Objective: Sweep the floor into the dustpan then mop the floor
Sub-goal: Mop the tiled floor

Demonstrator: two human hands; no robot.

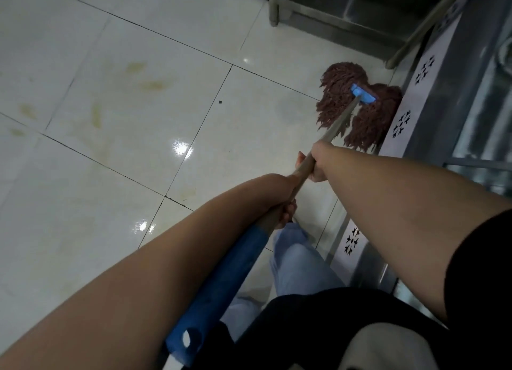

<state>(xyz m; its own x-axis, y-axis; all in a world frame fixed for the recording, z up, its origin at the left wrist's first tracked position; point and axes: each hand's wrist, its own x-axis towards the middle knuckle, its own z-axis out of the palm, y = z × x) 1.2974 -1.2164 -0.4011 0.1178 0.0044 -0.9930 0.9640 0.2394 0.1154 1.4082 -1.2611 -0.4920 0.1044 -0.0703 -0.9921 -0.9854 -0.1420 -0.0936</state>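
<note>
Your right hand (315, 164) is wrapped around the mop handle (336, 123), fingers curled under the pale wooden shaft. Your left hand (282, 211) grips the same handle lower down, just above the blue plastic sleeve (221, 281) that covers the handle's near end; that sleeve has one round hole near its tip.

Past your right hand, the handle runs up to one blue plastic clamp (363, 94), and from that clamp the mop head (357, 106) spreads in two lobes of reddish-brown stringy yarn, lying flat on the floor (110, 92). The right lobe touches the base of the metal cabinet (454, 92), whose white kick panel shows three clusters of black cut-out marks.

The floor is glossy pale square tile with dark grout lines. Left of the mop head it carries several yellowish smears, one small dark speck (220, 102) and bright light reflections. Above the mop head stands a metal frame leg (274, 6). Below the handle you can see light blue jeans (296, 264).
</note>
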